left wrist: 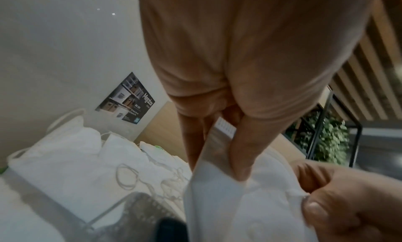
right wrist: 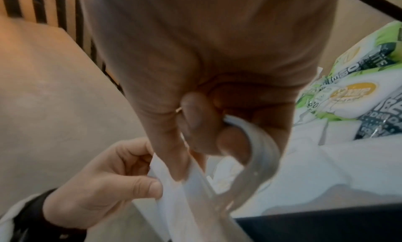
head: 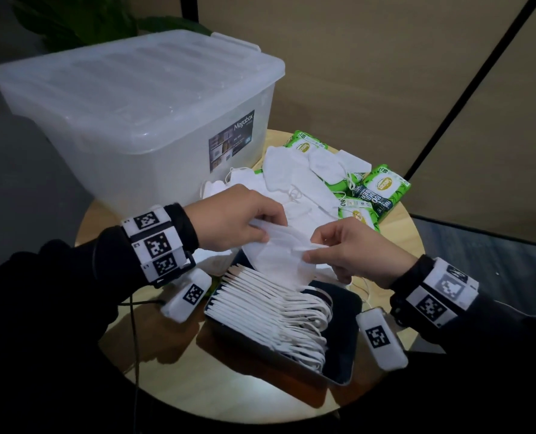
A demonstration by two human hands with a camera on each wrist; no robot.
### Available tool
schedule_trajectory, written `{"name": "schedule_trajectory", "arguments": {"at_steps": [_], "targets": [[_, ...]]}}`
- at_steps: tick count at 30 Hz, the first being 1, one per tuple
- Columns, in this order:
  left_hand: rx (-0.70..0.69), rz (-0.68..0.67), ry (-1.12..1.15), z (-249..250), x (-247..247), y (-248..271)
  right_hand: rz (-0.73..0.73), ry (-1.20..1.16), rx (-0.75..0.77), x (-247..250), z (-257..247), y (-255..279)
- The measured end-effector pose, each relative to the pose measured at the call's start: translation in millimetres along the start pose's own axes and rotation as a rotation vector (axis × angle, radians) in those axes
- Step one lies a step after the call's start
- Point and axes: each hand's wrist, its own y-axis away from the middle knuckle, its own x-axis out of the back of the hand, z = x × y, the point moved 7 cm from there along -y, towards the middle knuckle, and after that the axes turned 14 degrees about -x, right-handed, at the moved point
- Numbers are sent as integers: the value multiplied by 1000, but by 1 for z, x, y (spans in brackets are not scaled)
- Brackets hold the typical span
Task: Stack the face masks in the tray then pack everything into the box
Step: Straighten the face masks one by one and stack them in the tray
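Both hands hold one white face mask (head: 277, 258) in the air above the far end of the dark tray (head: 349, 346). My left hand (head: 244, 220) pinches its upper left edge, and my right hand (head: 345, 249) pinches its right edge. The same mask (left wrist: 239, 202) hangs below the left fingers (left wrist: 241, 151), and its edge (right wrist: 187, 194) runs under the right fingers (right wrist: 174, 149). A row of several folded masks (head: 270, 311) stands in the tray. Loose masks (head: 295, 180) lie in a pile behind it. The translucent box (head: 141, 120) stands at the back left with its lid on.
Several green and white wipe packs (head: 382, 189) lie at the back right of the round wooden table (head: 166, 364), partly under the loose masks. A cable (head: 135, 339) runs over the table's left front. Beyond the table's right edge is dark floor.
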Motion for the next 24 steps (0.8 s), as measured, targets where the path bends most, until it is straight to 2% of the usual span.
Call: {"name": "schedule_trajectory", "arguments": {"at_steps": [4,7,11,16,20,24], "targets": [[-53,-20,-100,6,-11,-2,96,283,-93,3,11,-7],[-93,-15,-193,12,-7,-3,128,357,-149,8,17,-11],[-76,-39,-149,9,-5,3,-27,180,-164,9,22,-9],[-46,-136,-113,5,-30,6,-188,45,-53,1,15,-4],[-70,-224,-146,7,-36,4,-142,32,10,5,6,-3],[-23,-213,-137,5,-24,1,-59,-27,67,14,0,-6]]}}
